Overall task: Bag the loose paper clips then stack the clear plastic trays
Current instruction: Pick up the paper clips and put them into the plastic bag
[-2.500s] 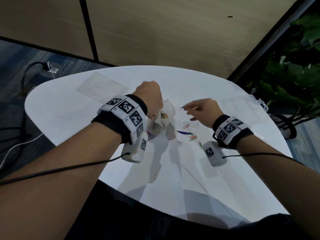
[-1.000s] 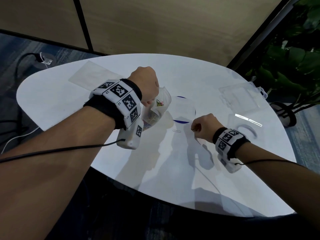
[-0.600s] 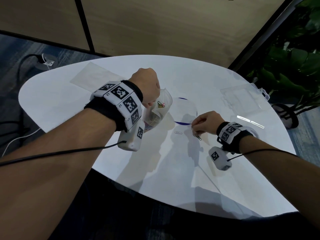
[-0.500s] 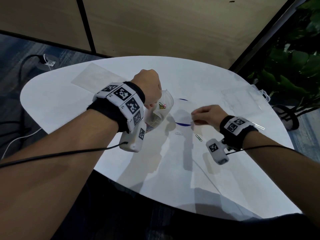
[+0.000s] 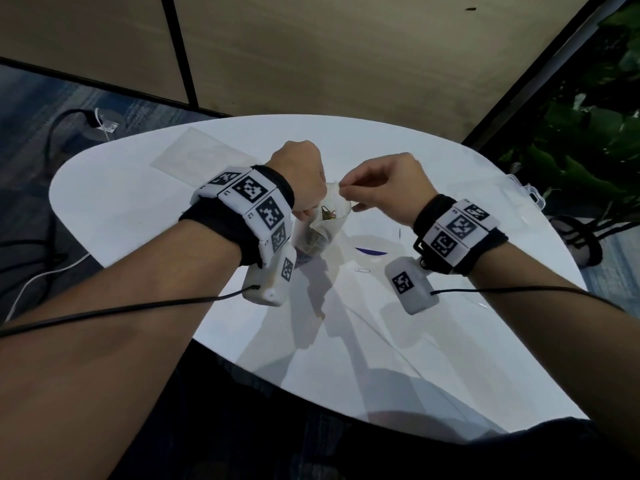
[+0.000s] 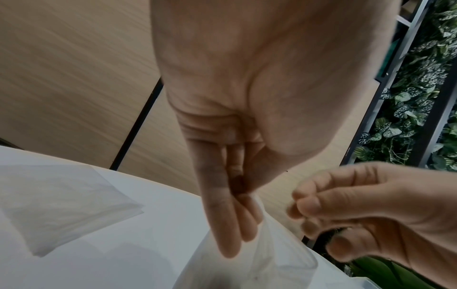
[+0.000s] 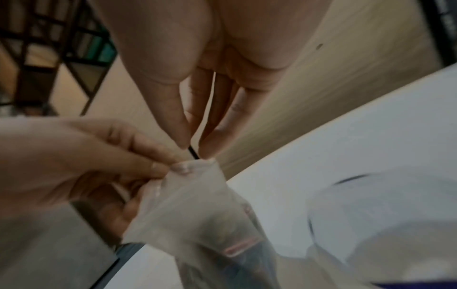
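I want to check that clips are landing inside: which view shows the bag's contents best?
The head view: it looks into the bag's open mouth at the clips. The wrist views show only its plastic near the left hand and right hand.

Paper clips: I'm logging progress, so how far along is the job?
Most paper clips sit inside the bag, gripped by the left hand. The right hand pinches another clip at its mouth. One clip remains on the table; the clear tray waits unstacked.
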`<action>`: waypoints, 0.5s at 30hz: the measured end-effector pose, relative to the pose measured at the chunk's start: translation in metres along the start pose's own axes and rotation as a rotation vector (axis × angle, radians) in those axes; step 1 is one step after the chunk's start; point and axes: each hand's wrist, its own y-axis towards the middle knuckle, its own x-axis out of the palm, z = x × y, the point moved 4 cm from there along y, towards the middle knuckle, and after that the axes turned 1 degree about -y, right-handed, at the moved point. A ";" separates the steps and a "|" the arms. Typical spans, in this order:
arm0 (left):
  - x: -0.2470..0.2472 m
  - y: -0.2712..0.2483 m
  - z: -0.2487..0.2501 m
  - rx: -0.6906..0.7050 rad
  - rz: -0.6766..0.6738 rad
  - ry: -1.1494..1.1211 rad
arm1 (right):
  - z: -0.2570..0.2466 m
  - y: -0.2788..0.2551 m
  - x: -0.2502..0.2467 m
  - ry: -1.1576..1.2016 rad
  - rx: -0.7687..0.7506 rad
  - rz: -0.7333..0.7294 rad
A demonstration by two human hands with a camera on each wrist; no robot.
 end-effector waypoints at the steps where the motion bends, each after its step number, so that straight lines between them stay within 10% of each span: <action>1: -0.001 0.000 0.000 0.001 0.004 0.007 | 0.007 0.001 -0.006 0.039 0.021 0.036; 9: 0.001 0.001 0.001 0.015 -0.009 0.047 | 0.113 -0.024 0.027 -0.726 0.064 -0.315; 15: 0.000 -0.001 0.001 0.004 -0.009 0.011 | 0.135 -0.021 -0.017 -0.725 0.228 -0.118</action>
